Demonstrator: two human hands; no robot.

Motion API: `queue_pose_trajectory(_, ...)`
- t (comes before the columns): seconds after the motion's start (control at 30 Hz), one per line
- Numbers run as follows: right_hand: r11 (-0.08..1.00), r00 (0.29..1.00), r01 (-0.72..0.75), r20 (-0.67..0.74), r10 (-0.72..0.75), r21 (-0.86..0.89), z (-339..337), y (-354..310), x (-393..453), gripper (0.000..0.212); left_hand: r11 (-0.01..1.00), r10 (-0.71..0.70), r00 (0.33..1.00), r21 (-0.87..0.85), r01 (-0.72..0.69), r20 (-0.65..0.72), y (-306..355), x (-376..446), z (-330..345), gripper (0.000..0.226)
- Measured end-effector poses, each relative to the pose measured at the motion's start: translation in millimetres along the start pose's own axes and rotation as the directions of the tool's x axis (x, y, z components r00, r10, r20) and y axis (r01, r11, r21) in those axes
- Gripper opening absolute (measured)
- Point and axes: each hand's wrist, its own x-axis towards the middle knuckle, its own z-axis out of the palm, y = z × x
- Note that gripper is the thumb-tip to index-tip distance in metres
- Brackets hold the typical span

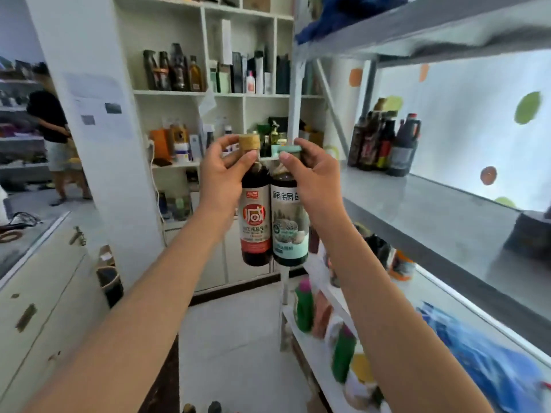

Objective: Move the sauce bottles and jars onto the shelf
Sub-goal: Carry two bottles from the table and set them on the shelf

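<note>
My left hand [222, 174] grips the neck of a dark sauce bottle with a red label [255, 225] and a yellow cap. My right hand [313, 177] grips the neck of a dark sauce bottle with a teal label [289, 228] and a teal cap. Both bottles hang upright, side by side and touching, in the air at chest height. To the right runs the grey metal shelf [423, 210]. At its far end stands a group of several dark sauce bottles [384, 144].
A white cabinet [208, 93] full of bottles and boxes stands straight ahead. Lower shelf boards on the right carry green bottles [304, 308] and blue bags [483, 359]. A white counter [44, 287] is at left; a person [53, 129] stands far left.
</note>
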Motion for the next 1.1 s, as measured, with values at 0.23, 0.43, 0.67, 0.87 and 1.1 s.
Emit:
queue_pose_trajectory(0.23, 0.998, 0.982, 0.037, -0.185, -0.045, -0.046, -48.1, 13.5, 76.7, 0.016, 0.991, -0.033, 0.989, -0.127, 0.051, 0.143, -29.8, 74.4, 83.7, 0.030)
queue_pose_trajectory(0.43, 0.993, 0.945, 0.018, -0.323, -0.056, -0.119, -71.6, 39.9, 146.5, 0.032, 0.983, -0.018, 0.957, -0.171, 0.071, 0.291, -67.5, 148.3, 143.7, 0.033)
queue_pose_trajectory(0.67, 0.986, 0.894, -0.021, -0.446, -0.055, -0.164, -95.5, 86.3, 217.8, 0.033, 0.964, -0.031, 0.901, -0.225, 0.141, 0.433, -126.5, 224.7, 204.3, 0.031)
queue_pose_trajectory(0.87, 0.973, 0.845, -0.019, -0.523, -0.108, -0.232, -115.0, 127.2, 258.0, 0.025, 0.941, -0.070, 0.858, -0.251, 0.226, 0.509, -179.6, 264.1, 245.7, 0.035)
queue_pose_trajectory(1.1, 0.974, 0.815, -0.074, -0.576, -0.065, -0.215, -141.4, 163.2, 277.3, 0.034, 0.898, -0.124, 0.841, -0.301, 0.321, 0.527, -209.4, 276.5, 278.2, 0.029)
